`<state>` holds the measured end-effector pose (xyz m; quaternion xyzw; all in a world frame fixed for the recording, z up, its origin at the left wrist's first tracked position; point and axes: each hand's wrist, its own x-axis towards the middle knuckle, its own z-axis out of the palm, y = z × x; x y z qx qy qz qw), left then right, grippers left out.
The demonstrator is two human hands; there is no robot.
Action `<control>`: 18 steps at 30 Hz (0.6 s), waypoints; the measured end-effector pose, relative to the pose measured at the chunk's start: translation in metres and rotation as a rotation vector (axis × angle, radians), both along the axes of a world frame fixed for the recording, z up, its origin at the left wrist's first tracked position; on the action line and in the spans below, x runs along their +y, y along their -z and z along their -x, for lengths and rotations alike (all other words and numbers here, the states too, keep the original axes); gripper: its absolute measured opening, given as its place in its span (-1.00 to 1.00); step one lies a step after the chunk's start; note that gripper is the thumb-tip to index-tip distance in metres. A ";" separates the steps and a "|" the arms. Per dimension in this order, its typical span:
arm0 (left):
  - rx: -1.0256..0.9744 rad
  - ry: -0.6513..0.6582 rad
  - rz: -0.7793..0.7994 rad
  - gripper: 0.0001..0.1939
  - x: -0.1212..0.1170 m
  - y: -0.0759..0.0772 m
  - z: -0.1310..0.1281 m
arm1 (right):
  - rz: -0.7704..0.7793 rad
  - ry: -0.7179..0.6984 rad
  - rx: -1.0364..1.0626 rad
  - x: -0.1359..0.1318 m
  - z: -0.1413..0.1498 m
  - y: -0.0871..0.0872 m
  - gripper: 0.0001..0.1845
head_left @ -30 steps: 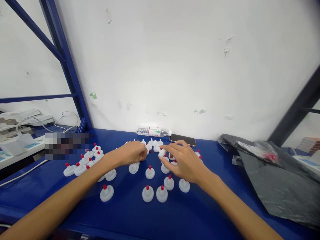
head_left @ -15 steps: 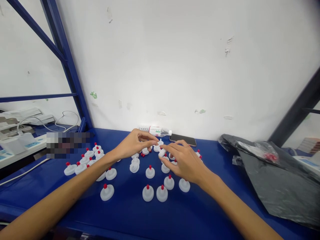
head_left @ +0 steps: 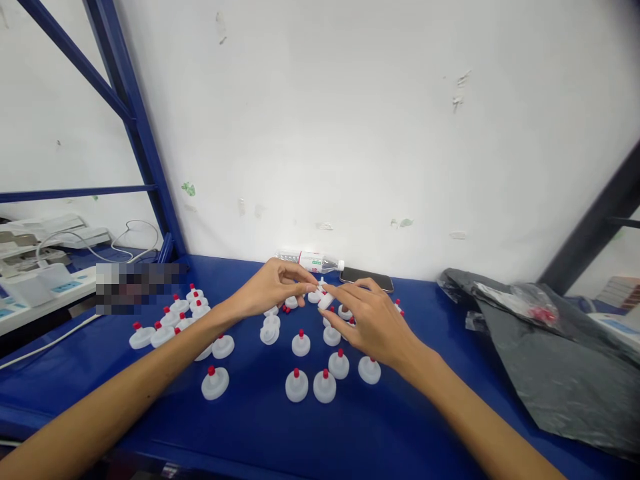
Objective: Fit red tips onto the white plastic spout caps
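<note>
White cap is pinched, tilted, at frame centre by right hand; left hand is poised just beside, grip unclear. Best kept steady, squeezed lightly.

smooth, matt plastic caps

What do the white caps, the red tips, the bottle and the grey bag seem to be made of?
White caps: probably plastic, matte and milky-looking. Red tips: plastic or rubber, solid red; too small to tell. Bottle: likely plastic, glossy, see-through. Grey bag: probably plastic film, creased with soft shine.
</note>
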<state>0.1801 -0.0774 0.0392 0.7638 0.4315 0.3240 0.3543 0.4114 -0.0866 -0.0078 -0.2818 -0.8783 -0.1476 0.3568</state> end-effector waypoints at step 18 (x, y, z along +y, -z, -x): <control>0.119 -0.041 -0.166 -0.77 0.001 0.003 0.001 | 0.047 0.068 0.051 -0.001 -0.003 -0.006 -0.47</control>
